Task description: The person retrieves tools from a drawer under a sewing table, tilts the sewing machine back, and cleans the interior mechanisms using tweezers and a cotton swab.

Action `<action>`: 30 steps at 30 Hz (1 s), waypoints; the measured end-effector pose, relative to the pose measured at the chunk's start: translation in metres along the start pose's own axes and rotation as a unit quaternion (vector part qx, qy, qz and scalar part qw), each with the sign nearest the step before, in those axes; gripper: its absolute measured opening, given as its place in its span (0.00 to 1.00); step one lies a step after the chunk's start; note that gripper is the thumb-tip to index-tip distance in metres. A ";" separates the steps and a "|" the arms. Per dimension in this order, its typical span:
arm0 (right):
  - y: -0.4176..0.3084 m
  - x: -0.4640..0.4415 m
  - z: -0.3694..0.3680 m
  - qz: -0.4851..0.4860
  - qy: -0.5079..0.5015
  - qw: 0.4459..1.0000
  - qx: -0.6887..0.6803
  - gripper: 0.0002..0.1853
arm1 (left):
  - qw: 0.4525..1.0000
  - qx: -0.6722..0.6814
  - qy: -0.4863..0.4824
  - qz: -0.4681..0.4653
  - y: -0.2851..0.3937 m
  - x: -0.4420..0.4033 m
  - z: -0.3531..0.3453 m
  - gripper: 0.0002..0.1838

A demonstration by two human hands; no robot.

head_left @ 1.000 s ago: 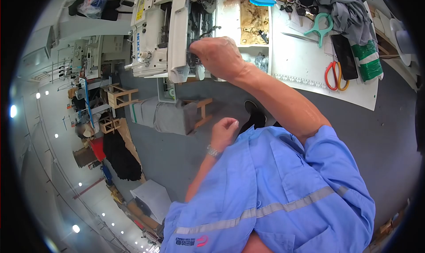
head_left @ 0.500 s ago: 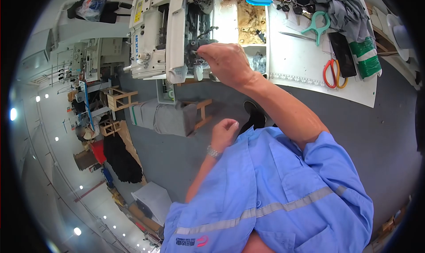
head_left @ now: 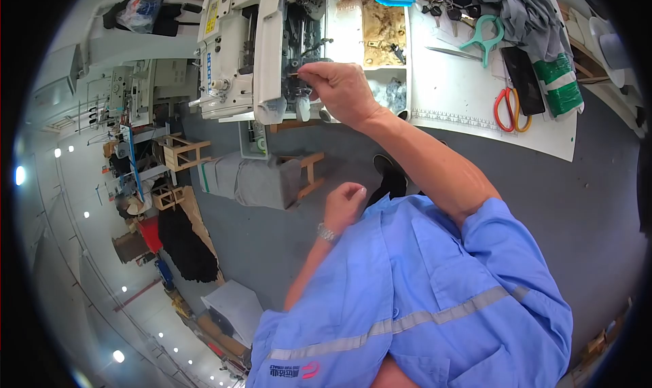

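Observation:
My right hand (head_left: 343, 93) is over the opened sewing machine (head_left: 227, 55), thumb and fingers pinched together. A small thin brownish piece (head_left: 294, 74) sticks out from the fingertips toward the dark metal mechanism (head_left: 309, 45); its kind is too small to tell. Down in front of my blue shirt, my left hand (head_left: 343, 206) is closed, fingers curled against the thumb, with nothing visible in it. A metal watch (head_left: 327, 232) is on that wrist. Beside the mechanism lies an oil-stained tray area (head_left: 384, 21) with small dark parts.
On the white table (head_left: 441, 89) at right lie red-and-orange-handled scissors (head_left: 511, 111), a black phone (head_left: 523, 81), a green-wrapped bundle (head_left: 558, 86), teal clippers (head_left: 485, 40), keys (head_left: 454, 12), a blue brush (head_left: 395, 0) and grey cloth (head_left: 530, 18). A grey-covered bench (head_left: 251, 181) stands below the machine.
My right hand has shifted slightly up and left at the mechanism, and the thin brownish piece now shows at its fingertips. My left hand has stayed where it was.

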State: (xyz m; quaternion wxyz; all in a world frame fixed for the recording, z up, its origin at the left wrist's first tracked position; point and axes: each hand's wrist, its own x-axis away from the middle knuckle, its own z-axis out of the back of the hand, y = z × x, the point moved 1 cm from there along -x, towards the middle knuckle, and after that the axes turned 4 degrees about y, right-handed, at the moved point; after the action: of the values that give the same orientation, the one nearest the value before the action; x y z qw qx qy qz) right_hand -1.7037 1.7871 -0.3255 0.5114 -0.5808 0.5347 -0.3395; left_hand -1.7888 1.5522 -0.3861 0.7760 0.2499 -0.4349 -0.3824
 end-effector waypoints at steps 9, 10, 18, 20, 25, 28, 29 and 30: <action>0.001 -0.004 0.005 0.177 0.004 0.961 0.212 0.07 | 1.000 0.019 -0.011 0.010 -0.005 0.002 -0.002 0.08; 0.002 -0.004 0.007 0.177 0.005 0.961 0.213 0.07 | 1.000 0.021 -0.010 0.011 -0.005 0.002 -0.001 0.07; 0.011 0.031 0.037 -0.164 0.101 0.974 -0.120 0.09 | 1.000 0.005 -0.009 0.020 -0.019 0.002 0.006 0.08; 0.031 0.037 0.023 -0.261 0.153 0.921 -0.244 0.10 | 0.999 0.003 -0.015 0.034 -0.022 0.000 0.005 0.08; 0.052 0.032 -0.014 -0.339 0.188 0.839 -0.382 0.08 | 0.999 0.011 -0.029 0.025 -0.025 -0.002 0.002 0.08; 0.052 0.025 -0.021 -0.391 0.186 0.780 -0.452 0.05 | 0.999 0.009 -0.034 0.036 -0.025 -0.001 0.006 0.10; 0.053 0.023 -0.023 -0.414 0.183 0.752 -0.479 0.05 | 0.998 -0.011 -0.039 0.049 -0.026 -0.002 0.007 0.12; 0.055 0.022 -0.023 -0.414 0.181 0.752 -0.480 0.05 | 0.998 -0.011 -0.036 0.049 -0.026 -0.002 0.009 0.12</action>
State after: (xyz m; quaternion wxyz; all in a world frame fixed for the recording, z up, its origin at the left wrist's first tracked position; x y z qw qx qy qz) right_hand -1.7363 1.7654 -0.3755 -0.1315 -0.8422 0.4168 -0.3158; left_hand -1.8065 1.5381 -0.4010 0.7800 0.2060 -0.4706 -0.3573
